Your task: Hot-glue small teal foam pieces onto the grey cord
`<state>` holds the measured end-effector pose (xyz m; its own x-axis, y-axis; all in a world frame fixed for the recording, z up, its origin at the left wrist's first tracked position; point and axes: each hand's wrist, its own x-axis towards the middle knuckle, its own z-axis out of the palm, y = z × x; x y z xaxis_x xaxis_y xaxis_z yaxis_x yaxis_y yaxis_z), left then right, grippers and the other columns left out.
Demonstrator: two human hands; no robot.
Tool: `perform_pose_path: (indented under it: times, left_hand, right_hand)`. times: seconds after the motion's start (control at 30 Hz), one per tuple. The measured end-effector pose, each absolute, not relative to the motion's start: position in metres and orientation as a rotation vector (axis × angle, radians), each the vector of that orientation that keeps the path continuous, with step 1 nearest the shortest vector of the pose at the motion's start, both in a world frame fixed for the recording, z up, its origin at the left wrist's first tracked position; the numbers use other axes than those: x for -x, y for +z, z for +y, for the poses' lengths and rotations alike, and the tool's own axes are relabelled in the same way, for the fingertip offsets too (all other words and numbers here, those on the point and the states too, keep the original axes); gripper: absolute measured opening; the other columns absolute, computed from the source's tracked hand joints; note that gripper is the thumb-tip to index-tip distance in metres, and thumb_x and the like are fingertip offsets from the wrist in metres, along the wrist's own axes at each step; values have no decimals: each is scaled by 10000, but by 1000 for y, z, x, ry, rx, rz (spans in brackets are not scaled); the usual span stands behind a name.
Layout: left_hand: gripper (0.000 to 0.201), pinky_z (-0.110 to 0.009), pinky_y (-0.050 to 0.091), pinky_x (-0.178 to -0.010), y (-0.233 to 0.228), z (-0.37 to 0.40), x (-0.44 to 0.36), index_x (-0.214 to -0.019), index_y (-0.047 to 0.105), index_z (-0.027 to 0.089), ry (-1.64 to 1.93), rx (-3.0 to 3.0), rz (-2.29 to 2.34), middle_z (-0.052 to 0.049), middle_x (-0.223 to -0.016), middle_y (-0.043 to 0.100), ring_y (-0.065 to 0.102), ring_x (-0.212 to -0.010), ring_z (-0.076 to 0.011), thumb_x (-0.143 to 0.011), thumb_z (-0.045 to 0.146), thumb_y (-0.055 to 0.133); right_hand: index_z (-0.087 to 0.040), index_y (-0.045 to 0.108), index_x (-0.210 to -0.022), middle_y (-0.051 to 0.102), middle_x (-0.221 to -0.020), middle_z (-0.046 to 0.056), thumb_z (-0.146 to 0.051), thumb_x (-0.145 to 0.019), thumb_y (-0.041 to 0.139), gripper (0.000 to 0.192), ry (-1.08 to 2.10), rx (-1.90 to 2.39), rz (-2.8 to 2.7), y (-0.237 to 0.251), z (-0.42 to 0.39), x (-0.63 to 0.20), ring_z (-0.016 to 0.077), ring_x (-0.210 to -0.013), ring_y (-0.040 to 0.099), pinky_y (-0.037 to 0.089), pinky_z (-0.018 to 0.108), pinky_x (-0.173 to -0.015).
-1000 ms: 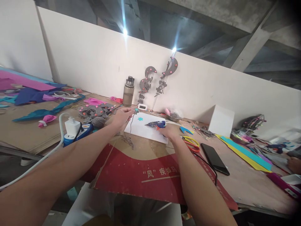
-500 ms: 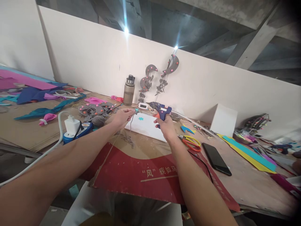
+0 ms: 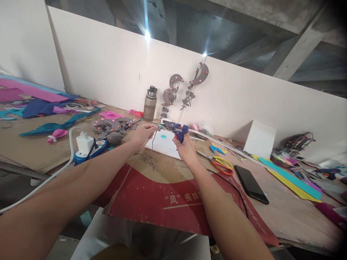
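Between the fingertips of my left hand (image 3: pixel 145 135) is a small teal felt piece (image 3: pixel 159 126), with a grey yarn strand (image 3: pixel 153 142) hanging below it. My right hand (image 3: pixel 186 148) is wrapped round the grip of a blue hot glue gun (image 3: pixel 181 130). The gun points left, its nozzle close to the teal piece; whether they touch I cannot tell. A long clear glue stick (image 3: pixel 217 139) sticks out of the gun's back. Under both hands lies a white board (image 3: pixel 166 148) with a teal flower-shaped cutout (image 3: pixel 163 136) on it.
Scissors (image 3: pixel 221 164) with red and yellow handles and a black phone (image 3: pixel 251 184) lie at right. Left are a power strip with a white plug (image 3: pixel 84 142) and grey felt pieces (image 3: pixel 112 126). A bottle (image 3: pixel 150 104) stands by the wall, near hanging felt ornaments (image 3: pixel 200 74).
My right hand has brought the glue gun leftward, so its nozzle is now next to the teal piece. My left hand has stayed nearly in place, still pinching it.
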<state>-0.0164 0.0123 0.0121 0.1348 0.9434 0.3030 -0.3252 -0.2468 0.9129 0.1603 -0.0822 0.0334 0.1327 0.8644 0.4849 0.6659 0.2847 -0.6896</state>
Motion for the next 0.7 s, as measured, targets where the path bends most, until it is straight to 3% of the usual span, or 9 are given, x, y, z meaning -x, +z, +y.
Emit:
perform_pose_path:
  times: [0.43,0.7]
  left_hand:
    - [258,-205,225,-428,14,10,15,-711,658,123,1436,-1193,699,17,-534,487,371,-469,-49,-607,329,773]
    - [350,-201,170,-415,15,12,17,-756,674,113,1379,-1149,634,39,-552,429,318,-463,-33,-556,366,810]
  right_hand:
    - [-212,544,-993,646,-940,34,-258,-806,526,194,315,1313,-1604,33,-85,-155,166,-792,584,486,342,-768]
    - [-200,524,-977,639,-889,42,-285,-811,524,187,232,1354,-1611,34,-87,-155,187,-781,585,474,354,-765]
